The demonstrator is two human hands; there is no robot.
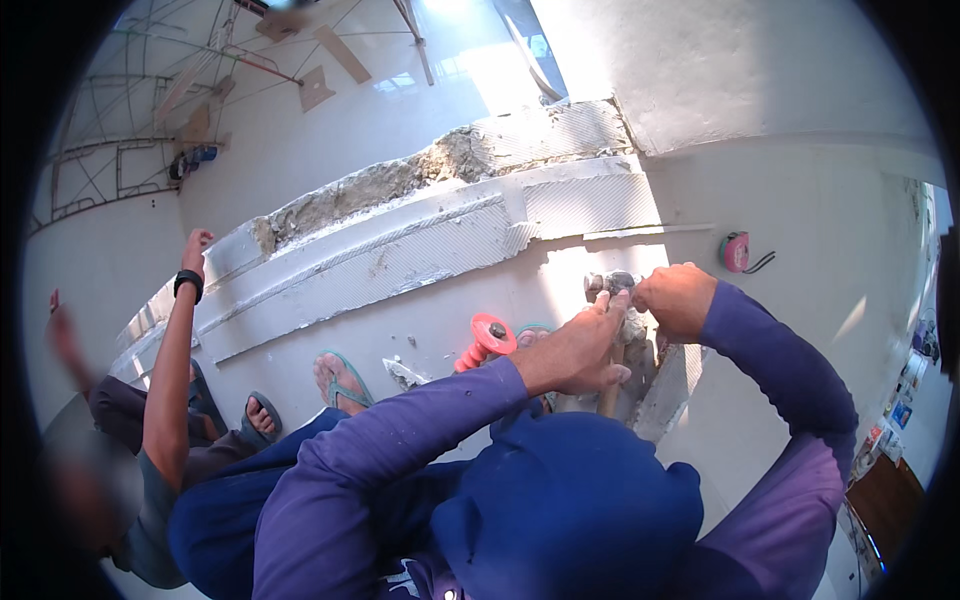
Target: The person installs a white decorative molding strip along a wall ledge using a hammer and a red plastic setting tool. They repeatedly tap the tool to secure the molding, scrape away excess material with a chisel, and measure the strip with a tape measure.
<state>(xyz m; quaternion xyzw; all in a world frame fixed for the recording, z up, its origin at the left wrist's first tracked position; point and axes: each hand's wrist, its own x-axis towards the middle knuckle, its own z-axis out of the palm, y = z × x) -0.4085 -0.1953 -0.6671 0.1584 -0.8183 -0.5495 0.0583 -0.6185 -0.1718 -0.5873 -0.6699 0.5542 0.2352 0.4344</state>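
Note:
A hammer with a metal head (592, 288) and a wooden handle (609, 392) stands head-up between my hands, above grey broken rubble. My left hand (575, 350) is closed about the hammer just below its head, its fingertips on the metal. Right beside the head, my right hand (680, 300) is curled closed with the fingertips against the hammer; whatever it may pinch is hidden. To the left of my left forearm is a chisel with a round red guard and a ribbed red grip (485, 345).
A ledge with a broken, rough edge (380, 195) and ribbed facing runs across the front. A pink tape measure (735, 252) lies at right. Another person (150, 470) sits close at left, one arm raised. Rubble chips (405, 374) lie near my sandaled foot (342, 382).

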